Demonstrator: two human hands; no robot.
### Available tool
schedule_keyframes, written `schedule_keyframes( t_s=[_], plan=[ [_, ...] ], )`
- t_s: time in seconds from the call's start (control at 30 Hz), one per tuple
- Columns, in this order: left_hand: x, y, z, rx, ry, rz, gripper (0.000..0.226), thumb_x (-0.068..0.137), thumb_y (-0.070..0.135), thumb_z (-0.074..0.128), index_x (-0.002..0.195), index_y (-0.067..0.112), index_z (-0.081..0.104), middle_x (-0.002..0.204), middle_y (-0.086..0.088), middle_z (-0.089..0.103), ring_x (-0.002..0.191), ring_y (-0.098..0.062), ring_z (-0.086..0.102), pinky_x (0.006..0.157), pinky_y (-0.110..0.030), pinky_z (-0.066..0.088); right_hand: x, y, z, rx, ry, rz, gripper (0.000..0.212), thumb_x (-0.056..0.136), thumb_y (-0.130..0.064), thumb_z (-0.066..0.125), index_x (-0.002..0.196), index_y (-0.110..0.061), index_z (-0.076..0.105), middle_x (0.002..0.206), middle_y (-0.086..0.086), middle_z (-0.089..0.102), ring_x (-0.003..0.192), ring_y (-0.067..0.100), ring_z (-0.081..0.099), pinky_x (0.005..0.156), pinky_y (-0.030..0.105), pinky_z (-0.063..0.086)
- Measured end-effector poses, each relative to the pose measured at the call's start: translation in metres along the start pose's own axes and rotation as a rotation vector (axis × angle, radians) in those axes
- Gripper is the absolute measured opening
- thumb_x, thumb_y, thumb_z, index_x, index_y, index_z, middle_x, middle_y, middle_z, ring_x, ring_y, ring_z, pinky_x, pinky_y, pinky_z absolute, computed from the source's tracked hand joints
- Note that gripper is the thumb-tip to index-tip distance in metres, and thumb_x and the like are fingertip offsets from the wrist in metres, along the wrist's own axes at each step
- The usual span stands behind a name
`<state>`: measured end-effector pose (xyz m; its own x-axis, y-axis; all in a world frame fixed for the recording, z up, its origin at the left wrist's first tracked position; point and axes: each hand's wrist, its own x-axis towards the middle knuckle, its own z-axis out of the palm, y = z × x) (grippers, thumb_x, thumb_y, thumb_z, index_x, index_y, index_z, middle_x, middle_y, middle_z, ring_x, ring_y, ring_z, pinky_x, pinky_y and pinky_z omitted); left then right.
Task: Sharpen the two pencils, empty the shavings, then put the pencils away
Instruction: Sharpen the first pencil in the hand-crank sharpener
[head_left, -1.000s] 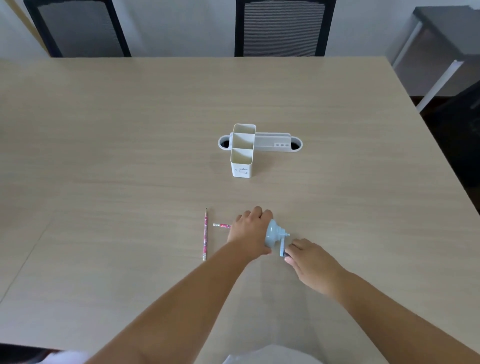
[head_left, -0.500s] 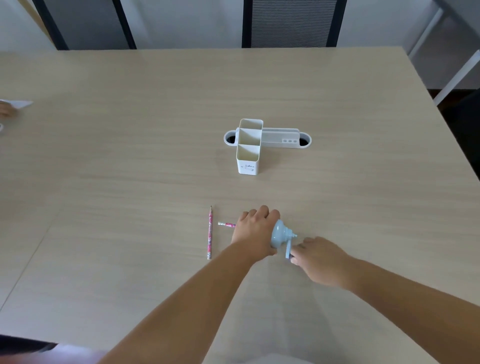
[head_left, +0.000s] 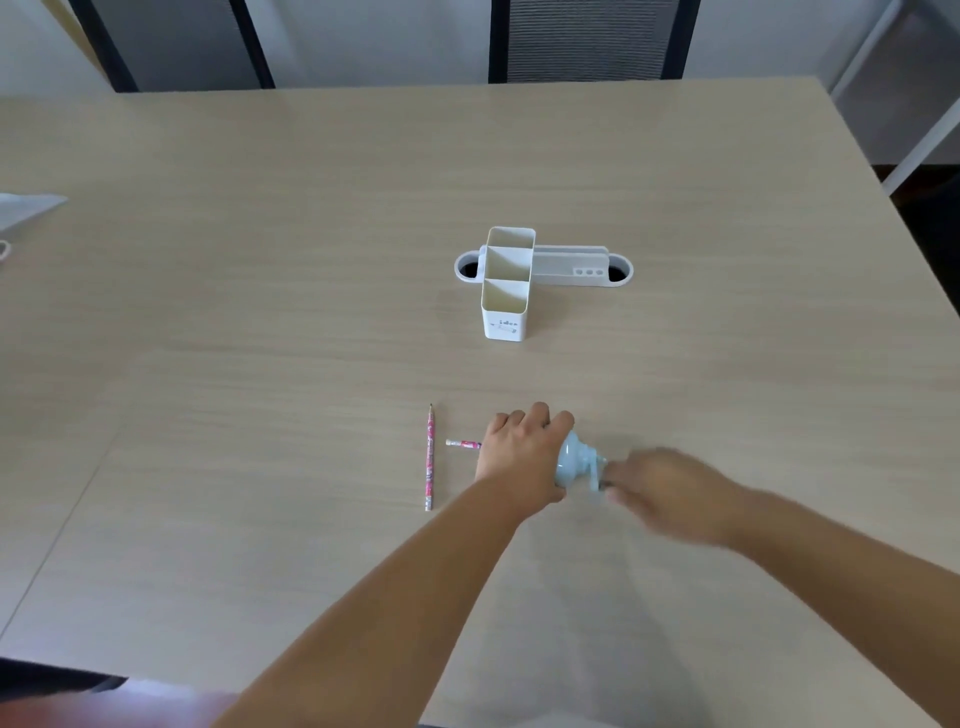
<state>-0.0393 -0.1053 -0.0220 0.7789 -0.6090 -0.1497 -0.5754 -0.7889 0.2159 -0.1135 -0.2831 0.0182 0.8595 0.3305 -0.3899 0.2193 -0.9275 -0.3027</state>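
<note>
The left hand (head_left: 524, 452), fingers curled, clamps the pale blue plastic crank sharpener (head_left: 574, 462) near the table's front. A pink patterned pencil (head_left: 464, 444) projects left from it. The right hand (head_left: 665, 493) is at the crank, its finger state blurred beyond telling. The second pink pencil (head_left: 429, 457) lies just left. Judgement: hold the body firm and crank evenly.

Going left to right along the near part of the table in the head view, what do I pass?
Loose pencil → end of the second pencil → left hand → blue sharpener → right hand, blurred at the crank.
</note>
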Motion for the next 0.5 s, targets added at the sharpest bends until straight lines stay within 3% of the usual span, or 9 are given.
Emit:
schedule_keyframes(
  t_s=[0.1,0.23,0.3,0.37,0.5],
  plan=[
    [-0.001,-0.001,0.001,0.008,0.010,0.007,0.075,0.052,0.037,0.086,0.116,0.023,0.049,0.107,-0.002,0.054,0.086,-0.027,0.058,0.086,-0.035,0.038,0.025,0.021,-0.023,-0.027,0.120,0.089,0.026,0.097,-0.035,0.036,0.093,-0.017,0.055,0.081,0.010,0.058,0.081,0.031,0.056,0.067,0.037,0.042],
    [-0.001,0.000,0.000,-0.009,0.017,-0.039,0.073,0.051,0.039,0.085,0.113,0.026,0.049,0.105,0.000,0.054,0.088,-0.025,0.058,0.084,-0.035,0.037,0.051,0.025,0.013,-0.037,0.014,0.248,0.020,0.094,-0.028,0.039,0.101,-0.018,0.055,0.093,0.013,0.063,0.091,0.034,0.060,0.073,0.039,0.049],
    [-0.002,0.001,0.001,-0.023,0.004,-0.052,0.072,0.051,0.037,0.084,0.112,0.025,0.048,0.104,0.001,0.053,0.089,-0.025,0.058,0.084,-0.035,0.037,0.030,0.003,0.028,-0.040,-0.111,0.185,0.021,0.096,-0.025,0.037,0.103,-0.016,0.054,0.091,0.010,0.059,0.091,0.031,0.058,0.076,0.038,0.047],
    [-0.002,0.001,0.000,-0.027,-0.007,-0.052,0.071,0.052,0.035,0.084,0.112,0.025,0.047,0.105,0.000,0.053,0.090,-0.026,0.058,0.086,-0.035,0.036,0.001,-0.010,0.023,0.053,-0.125,0.087,0.023,0.097,-0.029,0.035,0.103,-0.016,0.053,0.085,0.007,0.052,0.087,0.029,0.055,0.078,0.038,0.046],
    [-0.003,0.000,-0.001,-0.014,-0.012,-0.055,0.072,0.054,0.037,0.083,0.115,0.028,0.045,0.107,0.000,0.052,0.091,-0.026,0.058,0.090,-0.036,0.035,0.014,0.012,-0.025,0.052,0.070,0.053,0.023,0.097,-0.033,0.039,0.092,-0.017,0.055,0.071,0.001,0.050,0.076,0.027,0.051,0.067,0.038,0.041]
  ],
)
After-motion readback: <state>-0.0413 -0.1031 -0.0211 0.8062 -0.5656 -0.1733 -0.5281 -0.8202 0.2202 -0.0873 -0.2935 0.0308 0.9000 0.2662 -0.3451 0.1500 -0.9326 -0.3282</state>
